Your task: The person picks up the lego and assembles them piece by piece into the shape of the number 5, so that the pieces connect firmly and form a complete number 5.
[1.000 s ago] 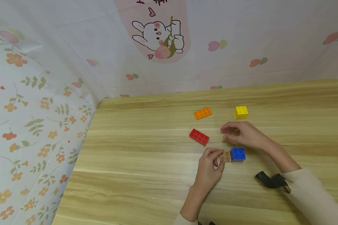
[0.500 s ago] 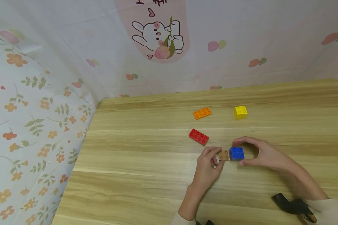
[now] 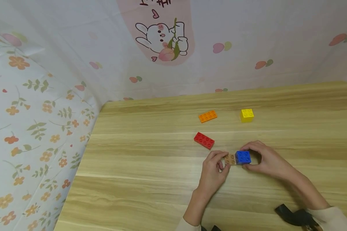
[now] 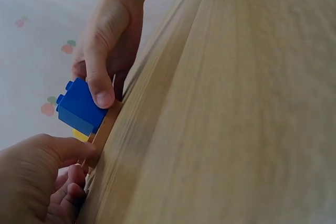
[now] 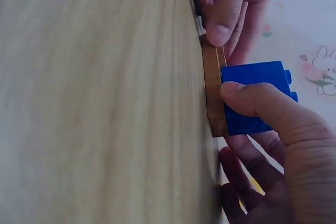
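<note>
A flat brown toy brick [image 3: 230,159] lies on the wooden table, and a blue toy brick [image 3: 243,157] with studs on top sits over its right half. My left hand [image 3: 213,171] pinches the brown brick's left end between thumb and fingers. From the right, my right hand [image 3: 267,160] grips the blue brick, thumb on the near side and fingers on the far side. In the right wrist view the brown brick [image 5: 212,85] runs beneath the blue brick [image 5: 252,74], whose side is partly hidden by the right thumb.
Behind the left hand lies a red brick [image 3: 204,140], with a flat orange brick [image 3: 208,116] farther back. A yellow brick [image 3: 247,115] stands beyond the right hand. Patterned cloth [image 3: 234,67] hangs behind the table [image 3: 138,154] and along its left side.
My right hand has come from behind the blue brick round to its right side, and its thumb and fingers have closed on it. The left hand keeps its hold on the brown brick.
</note>
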`<state>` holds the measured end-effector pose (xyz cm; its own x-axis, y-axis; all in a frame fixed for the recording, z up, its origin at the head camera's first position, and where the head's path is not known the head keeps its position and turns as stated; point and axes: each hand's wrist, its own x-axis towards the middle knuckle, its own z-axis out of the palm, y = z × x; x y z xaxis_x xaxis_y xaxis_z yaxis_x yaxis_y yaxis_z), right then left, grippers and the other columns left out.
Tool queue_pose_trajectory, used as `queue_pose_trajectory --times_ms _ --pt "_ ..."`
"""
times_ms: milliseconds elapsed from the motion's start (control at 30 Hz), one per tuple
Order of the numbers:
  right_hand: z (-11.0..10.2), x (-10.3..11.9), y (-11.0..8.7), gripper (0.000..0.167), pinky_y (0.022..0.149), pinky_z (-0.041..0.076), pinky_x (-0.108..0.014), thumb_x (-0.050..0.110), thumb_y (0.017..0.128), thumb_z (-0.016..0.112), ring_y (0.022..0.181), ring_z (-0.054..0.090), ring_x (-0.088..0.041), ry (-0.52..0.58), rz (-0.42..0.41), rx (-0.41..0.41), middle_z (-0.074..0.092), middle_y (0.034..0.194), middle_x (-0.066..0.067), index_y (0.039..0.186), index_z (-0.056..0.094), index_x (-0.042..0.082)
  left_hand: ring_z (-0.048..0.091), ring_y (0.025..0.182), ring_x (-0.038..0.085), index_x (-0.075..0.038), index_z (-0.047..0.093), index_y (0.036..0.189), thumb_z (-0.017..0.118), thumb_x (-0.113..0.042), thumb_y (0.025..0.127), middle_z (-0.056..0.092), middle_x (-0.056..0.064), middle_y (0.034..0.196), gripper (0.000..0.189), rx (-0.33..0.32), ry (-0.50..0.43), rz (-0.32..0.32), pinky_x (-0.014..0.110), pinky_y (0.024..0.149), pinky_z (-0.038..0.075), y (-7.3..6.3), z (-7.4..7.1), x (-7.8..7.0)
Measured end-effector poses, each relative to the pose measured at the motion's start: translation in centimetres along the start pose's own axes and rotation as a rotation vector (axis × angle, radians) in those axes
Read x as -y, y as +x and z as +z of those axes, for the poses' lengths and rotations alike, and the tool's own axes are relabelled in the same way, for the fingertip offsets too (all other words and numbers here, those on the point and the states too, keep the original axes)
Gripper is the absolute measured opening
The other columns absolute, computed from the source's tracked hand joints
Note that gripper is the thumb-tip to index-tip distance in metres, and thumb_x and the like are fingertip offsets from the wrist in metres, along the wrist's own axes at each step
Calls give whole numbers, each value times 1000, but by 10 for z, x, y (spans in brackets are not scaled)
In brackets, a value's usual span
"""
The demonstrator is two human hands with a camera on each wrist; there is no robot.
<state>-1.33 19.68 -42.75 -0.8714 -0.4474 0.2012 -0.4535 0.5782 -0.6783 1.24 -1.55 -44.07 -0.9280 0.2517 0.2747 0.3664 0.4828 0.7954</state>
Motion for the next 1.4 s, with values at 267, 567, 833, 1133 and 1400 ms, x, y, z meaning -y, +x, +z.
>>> queue_pose_trajectory --times_ms 267,567,833,1133,1400 --pt "3 -1 -3 46 81 39 -17 15 64 86 95 48 -6 51 68 3 58 104 5 103 63 20 43 54 8 -3 67 105 73 1 75 63 4 90 31 -169 -11 23 12 47 35 4 -24 3" --pt "2 -3 -5 45 81 37 -15 14 65 86 96 47 -6 76 79 -1 57 104 3 103 63 19 48 102 24 -3 62 117 75 -8 77 55 8 118 42 40 202 52 34 85 41 42 -97 39" --pt "1 -3 -5 44 82 38 -17 16 66 85 97 47 -7 92 89 1 57 106 1 104 63 18 44 113 25 -4 57 124 75 -12 78 52 9 127 50 273 153 55 37 93 39 63 -109 59" --pt "3 -4 -4 45 83 37 -16 16 66 85 97 47 -5 86 126 23 56 106 5 104 62 20 43 118 22 -6 57 126 75 -10 79 53 7 129 51 379 152 49 35 98 34 76 -105 65" --pt "3 -4 -4 44 83 37 -15 15 66 85 97 46 -5 101 132 22 56 106 5 104 62 20 47 114 19 -7 60 122 73 -11 81 58 3 123 43 414 204 27 30 99 34 80 -103 64"
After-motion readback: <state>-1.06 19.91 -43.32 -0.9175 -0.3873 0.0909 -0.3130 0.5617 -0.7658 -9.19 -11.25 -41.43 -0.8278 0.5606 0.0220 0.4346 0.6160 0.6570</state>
